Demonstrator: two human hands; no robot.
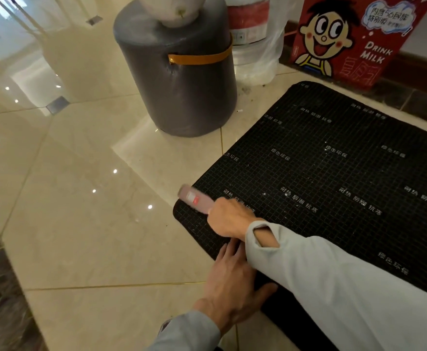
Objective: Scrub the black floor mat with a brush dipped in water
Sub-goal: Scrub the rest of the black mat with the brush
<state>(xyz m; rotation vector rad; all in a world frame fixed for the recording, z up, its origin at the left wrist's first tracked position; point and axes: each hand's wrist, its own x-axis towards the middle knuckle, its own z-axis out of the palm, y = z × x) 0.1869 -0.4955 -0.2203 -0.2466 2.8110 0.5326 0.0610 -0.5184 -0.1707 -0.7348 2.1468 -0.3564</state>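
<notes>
Black floor mat (334, 173), one only, lies flat on cream tiles (80, 224). Right hand (229, 219) grips one pink brush (194, 200) at its near corner; left hand (229, 285) presses flat-fingered on the edge.

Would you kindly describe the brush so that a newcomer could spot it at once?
Start at the black floor mat on the cream tiles and go to its near left corner. There the right hand grips the brush, the only pale pink thing on the mat, with a red-and-white label on its back.
</notes>
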